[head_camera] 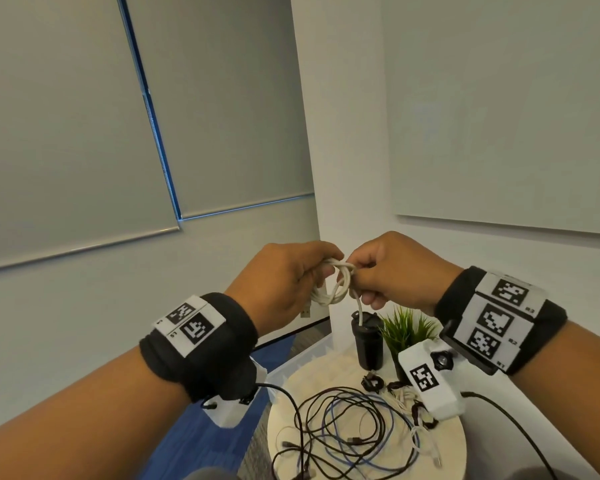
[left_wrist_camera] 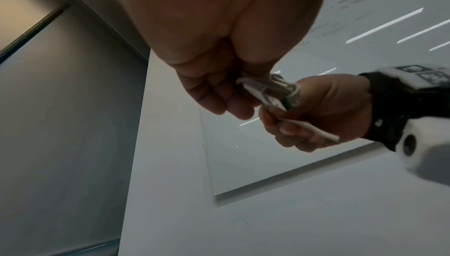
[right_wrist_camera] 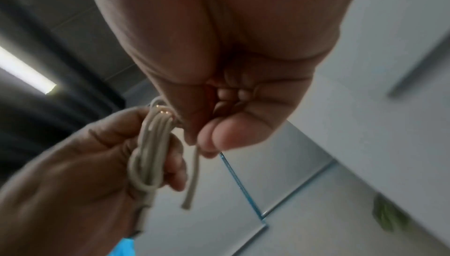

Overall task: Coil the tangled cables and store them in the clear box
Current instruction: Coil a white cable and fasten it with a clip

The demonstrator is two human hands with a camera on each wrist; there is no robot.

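Aloft, both hands' grips clamp the white cable (head_camera: pixel 333 287) coil between them.

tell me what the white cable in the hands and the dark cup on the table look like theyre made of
White cable: looks like soft matte rubber or plastic sheathing; it bends into tight loops without kinking and shows no shine.
Dark cup: probably hard plastic, perhaps coated metal; black, smooth, with a faint sheen on its side and a moulded-looking lid. The picture cannot settle which.
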